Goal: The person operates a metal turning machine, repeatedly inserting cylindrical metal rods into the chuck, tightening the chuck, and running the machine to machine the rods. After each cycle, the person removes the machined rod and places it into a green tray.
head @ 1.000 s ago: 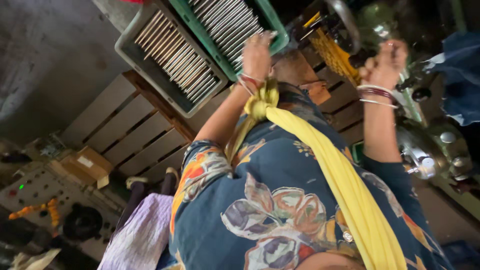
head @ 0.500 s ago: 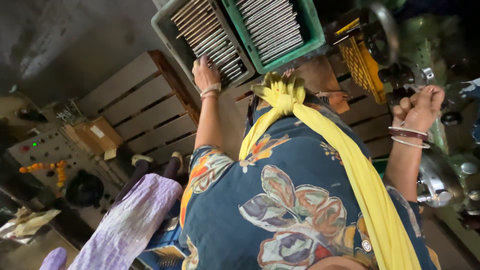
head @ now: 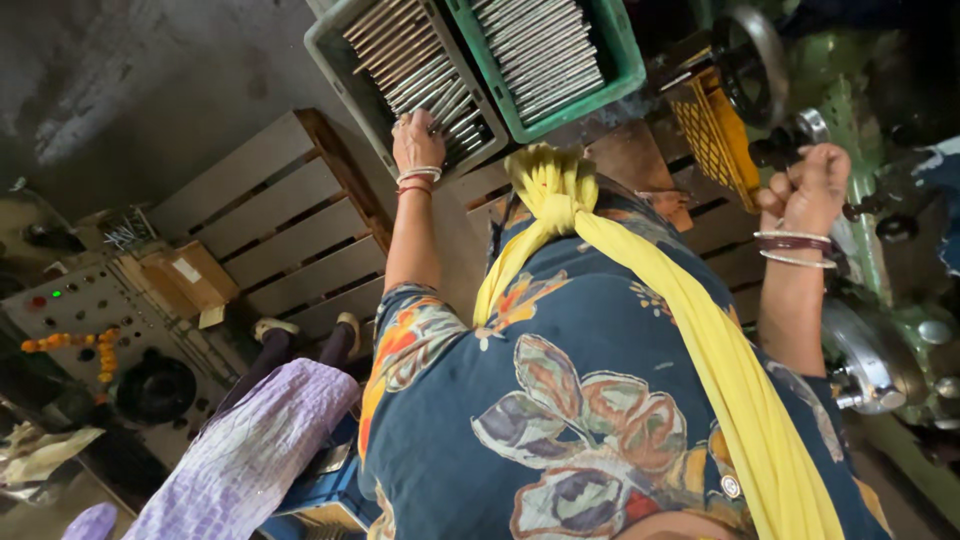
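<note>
My left hand [head: 417, 143] reaches out to a grey crate [head: 340, 60] packed with thin metal rods [head: 415, 65]; its fingers curl over rods at the crate's near edge. My right hand [head: 812, 185] is a fist closed around a dark machine handle [head: 790, 140] on a green machine [head: 880, 270]. Both wrists wear bangles. A blue floral top and a knotted yellow scarf [head: 560, 195] fill the lower middle of the head view.
A green crate [head: 620, 70] of rods sits beside the grey one. A yellow basket [head: 715, 140] and a black handwheel [head: 755, 55] are by the machine. A wooden pallet [head: 270, 225], a cardboard box [head: 190, 275] and a control panel [head: 70, 310] lie left.
My left hand has moved from the gap between the crates onto the grey crate's rods. My right hand stays closed on the machine handle. The view has shifted.
</note>
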`<act>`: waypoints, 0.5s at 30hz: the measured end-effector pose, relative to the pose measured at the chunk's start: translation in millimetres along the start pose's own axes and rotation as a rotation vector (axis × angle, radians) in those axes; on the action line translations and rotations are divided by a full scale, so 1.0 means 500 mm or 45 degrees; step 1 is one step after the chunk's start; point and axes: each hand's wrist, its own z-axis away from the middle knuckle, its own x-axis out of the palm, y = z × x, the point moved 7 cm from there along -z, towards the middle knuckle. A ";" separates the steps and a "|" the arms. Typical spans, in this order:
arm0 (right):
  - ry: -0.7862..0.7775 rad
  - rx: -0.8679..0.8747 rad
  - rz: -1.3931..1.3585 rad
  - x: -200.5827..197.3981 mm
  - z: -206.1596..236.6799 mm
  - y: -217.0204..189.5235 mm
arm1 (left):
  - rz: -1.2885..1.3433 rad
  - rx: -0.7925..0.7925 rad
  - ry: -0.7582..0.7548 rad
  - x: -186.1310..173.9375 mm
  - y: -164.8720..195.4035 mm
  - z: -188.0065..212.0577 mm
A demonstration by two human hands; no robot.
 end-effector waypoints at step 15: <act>0.092 0.013 0.028 -0.042 -0.002 0.013 | 0.057 0.099 -0.282 0.039 0.080 -0.109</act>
